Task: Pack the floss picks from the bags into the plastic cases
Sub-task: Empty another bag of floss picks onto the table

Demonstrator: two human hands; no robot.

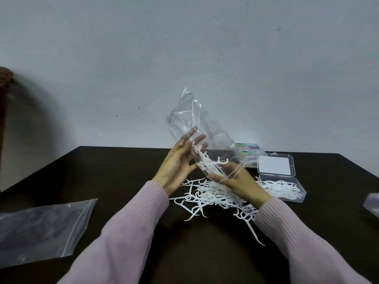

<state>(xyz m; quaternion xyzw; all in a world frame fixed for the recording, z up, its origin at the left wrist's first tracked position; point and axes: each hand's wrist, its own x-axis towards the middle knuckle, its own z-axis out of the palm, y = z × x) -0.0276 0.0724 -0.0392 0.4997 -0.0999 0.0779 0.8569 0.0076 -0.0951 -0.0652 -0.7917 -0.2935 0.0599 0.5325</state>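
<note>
Hands raise a clear plastic bag (196,128) above a dark table (114,169), mouth tipped downward, probably so the last floss picks (207,160) caught near the opening slide out. The left hand (180,160) has its fingers (198,139) spread straight against the bag's side, steadying it, while the right hand (235,180) grips the lower edge from beneath, its thumb laid over the film. Below the fingers lies a loose pile of picks (213,194); just beyond the right hand an open plastic case (282,187) holds some picks, its lid back.
</note>
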